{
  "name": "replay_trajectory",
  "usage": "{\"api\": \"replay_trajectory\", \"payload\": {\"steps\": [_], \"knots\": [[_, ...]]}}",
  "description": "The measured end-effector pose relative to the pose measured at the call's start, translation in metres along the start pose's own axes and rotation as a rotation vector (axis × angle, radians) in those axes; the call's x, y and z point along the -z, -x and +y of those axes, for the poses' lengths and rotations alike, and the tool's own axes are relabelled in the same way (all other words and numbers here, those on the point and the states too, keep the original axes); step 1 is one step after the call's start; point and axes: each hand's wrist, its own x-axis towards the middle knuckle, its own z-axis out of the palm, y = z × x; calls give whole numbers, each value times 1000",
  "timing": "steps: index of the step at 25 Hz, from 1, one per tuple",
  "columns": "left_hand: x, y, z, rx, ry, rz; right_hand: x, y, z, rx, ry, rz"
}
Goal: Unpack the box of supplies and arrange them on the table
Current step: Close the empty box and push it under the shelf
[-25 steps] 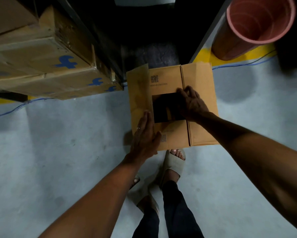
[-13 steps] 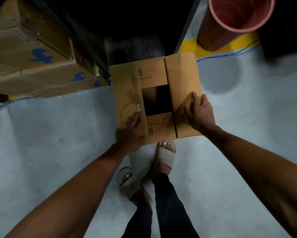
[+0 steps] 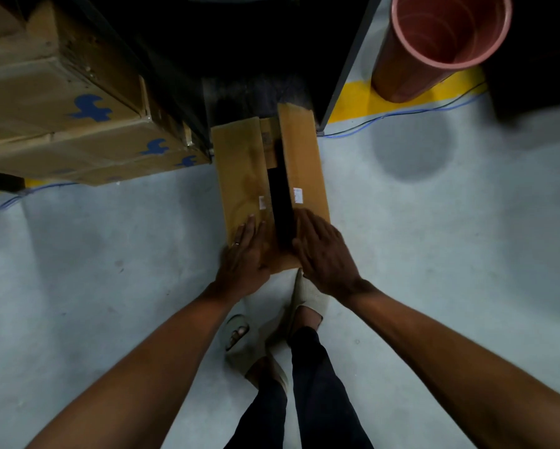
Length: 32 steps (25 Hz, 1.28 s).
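Cardboard box seemingly under both hands

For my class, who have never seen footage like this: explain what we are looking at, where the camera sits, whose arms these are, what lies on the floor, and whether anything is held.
There is no machine here. The single picture comes from a wide-angle camera worn on a person's head, looking down, so you see that person's own arms, legs and sandalled feet. On the grey floor stands a brown cardboard box with a dark gap between its top flaps. The left hand lies flat on the left flap, and the right hand lies with straight fingers on the right flap; neither has a grip on anything. At the left are larger cartons with blue marks. At the upper right stands a reddish open tube on a yellow floor marking, past which a thin blue cable runs. The box's contents cannot be seen.
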Motion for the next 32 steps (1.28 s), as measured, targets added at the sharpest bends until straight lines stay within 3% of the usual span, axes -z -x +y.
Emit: {"api": "replay_trajectory", "payload": {"steps": [4, 9, 16, 20, 32], "knots": [[-15, 15, -12, 38, 52, 74, -41, 17, 4, -178, 71, -250], [-37, 13, -29, 19, 208, 161, -56, 28, 16, -418, -5, -212], [-43, -15, -50, 2, 271, 150, -54, 5, 55, -246, -137, -226], [-40, -15, -49, 59, 320, 137, -53, 4, 55, -105, -11, -195], [-4, 15, -34, -67, 238, 256, -8, 3, 38, 12, 78, -53]]}}
